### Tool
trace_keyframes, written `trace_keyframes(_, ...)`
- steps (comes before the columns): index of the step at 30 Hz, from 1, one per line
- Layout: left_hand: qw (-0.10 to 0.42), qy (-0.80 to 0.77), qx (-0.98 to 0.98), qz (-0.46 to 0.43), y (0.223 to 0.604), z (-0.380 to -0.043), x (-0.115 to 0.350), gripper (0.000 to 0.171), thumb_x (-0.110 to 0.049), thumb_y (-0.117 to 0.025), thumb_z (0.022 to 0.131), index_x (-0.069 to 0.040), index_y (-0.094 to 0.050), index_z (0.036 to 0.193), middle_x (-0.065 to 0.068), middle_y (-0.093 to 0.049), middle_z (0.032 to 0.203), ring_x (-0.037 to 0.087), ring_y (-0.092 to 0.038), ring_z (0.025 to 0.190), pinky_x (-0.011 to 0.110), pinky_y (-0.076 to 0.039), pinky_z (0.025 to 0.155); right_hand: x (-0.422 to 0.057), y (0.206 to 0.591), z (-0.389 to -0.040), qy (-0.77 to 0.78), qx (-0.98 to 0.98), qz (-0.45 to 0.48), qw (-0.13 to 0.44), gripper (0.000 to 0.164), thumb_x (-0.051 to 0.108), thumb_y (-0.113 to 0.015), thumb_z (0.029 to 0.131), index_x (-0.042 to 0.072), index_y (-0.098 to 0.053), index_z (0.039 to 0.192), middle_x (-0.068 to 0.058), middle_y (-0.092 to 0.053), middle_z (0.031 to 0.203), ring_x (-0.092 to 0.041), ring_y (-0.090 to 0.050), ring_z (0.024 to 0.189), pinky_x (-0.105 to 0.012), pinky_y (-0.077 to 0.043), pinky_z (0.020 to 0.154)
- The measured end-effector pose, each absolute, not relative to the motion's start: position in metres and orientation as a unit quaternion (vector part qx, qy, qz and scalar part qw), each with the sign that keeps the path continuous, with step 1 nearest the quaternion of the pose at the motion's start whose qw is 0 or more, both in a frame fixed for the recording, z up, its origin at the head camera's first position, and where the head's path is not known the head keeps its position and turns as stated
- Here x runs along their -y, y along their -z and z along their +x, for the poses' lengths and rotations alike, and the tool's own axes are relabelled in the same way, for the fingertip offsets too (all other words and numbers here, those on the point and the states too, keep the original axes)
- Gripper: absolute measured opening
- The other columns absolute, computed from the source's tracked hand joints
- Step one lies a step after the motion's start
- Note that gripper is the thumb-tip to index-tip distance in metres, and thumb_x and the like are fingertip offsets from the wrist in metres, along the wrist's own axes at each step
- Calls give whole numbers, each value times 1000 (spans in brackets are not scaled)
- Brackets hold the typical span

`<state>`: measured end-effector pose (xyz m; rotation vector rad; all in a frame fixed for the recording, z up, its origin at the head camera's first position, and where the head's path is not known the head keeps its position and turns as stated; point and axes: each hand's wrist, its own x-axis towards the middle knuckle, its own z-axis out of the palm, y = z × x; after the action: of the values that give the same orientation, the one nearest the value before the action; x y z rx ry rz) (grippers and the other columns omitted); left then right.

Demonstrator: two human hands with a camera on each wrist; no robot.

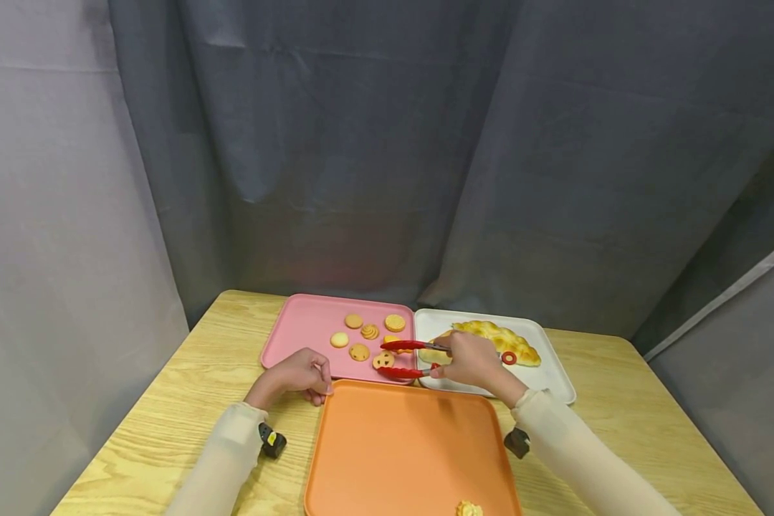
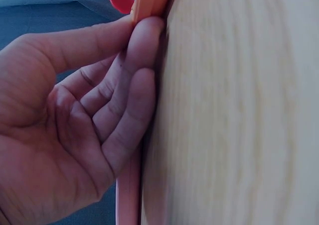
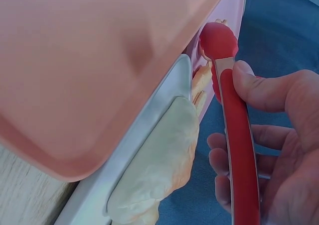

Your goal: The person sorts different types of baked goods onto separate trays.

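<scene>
My right hand grips a pair of red tongs, thumb on one arm and fingers curled round the other side. The tongs' spread red tips reach over the right end of the pink tray, on either side of a cookie with dark spots. Whether the tips touch it cannot be told. My left hand pinches the far left corner of the orange tray between thumb and fingers. In the left wrist view the thumb lies on that tray's rim, with curled fingers beneath.
Several other cookies lie on the pink tray. Right of it, a white tray bears a braided loaf and another bread, partly hidden by my hand. A small yellowish pastry sits at the orange tray's near edge. Grey curtains hang behind the table.
</scene>
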<state>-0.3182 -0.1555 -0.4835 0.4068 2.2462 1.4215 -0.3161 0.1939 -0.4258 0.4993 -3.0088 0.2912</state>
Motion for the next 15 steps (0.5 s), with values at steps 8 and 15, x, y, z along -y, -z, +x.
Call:
trace_keyframes(8, 221, -513, -816, 150, 484, -318, 156, 12, 4, -72, 83, 2, -63, 77, 7, -69, 62, 13, -65, 52, 25, -55, 52, -194, 425, -317, -96, 981, 162, 34, 54, 41, -90, 72, 14, -77, 117, 0, -68, 79, -14, -51, 67, -30, -39, 53)
trace_keyframes(15, 219, -520, -811, 156, 484, -317, 155, 10, 6, -70, 83, 2, -62, 77, 7, -69, 62, 13, -64, 52, 25, -56, 52, -192, 425, -317, -97, 981, 164, 33, 55, 41, -90, 72, 13, -76, 118, -3, -73, 86, -13, -52, 68, -30, -40, 54)
